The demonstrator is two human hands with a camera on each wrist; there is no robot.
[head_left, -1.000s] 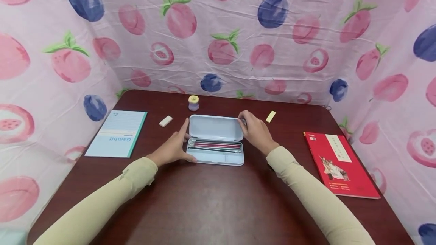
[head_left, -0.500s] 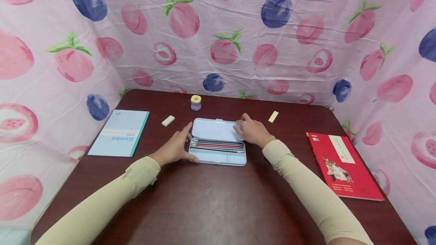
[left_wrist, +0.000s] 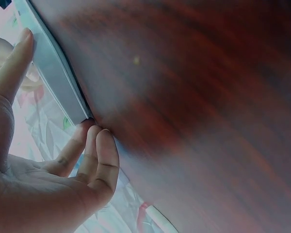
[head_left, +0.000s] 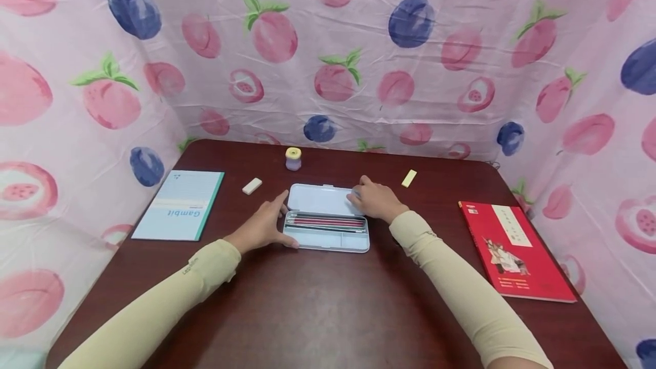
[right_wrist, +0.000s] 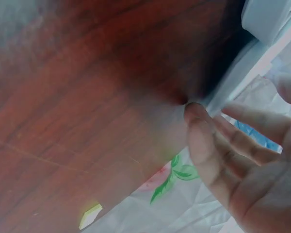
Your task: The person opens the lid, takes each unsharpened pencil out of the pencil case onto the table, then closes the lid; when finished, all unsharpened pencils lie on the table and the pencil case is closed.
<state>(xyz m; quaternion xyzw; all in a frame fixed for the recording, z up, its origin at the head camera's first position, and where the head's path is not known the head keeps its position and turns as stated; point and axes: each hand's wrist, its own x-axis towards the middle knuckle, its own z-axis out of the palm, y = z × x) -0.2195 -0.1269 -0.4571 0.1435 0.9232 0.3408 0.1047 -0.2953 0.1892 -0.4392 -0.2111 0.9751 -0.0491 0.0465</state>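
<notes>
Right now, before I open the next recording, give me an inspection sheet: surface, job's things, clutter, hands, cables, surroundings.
Surface: dark brown table, wood-grained.
Job's things: pencil case, lid open; pencils in the rear compartment.
Clutter: blue notebook, white block, yellow-topped container, yellow strip, red book.
Hands: left hand holds the case's left end; right hand holds the lid's right side.
Cables: nothing certain; a wire-like detail at the far right corner is too small to tell.
Surroundings: fruit-print cloth behind and at both sides.
</notes>
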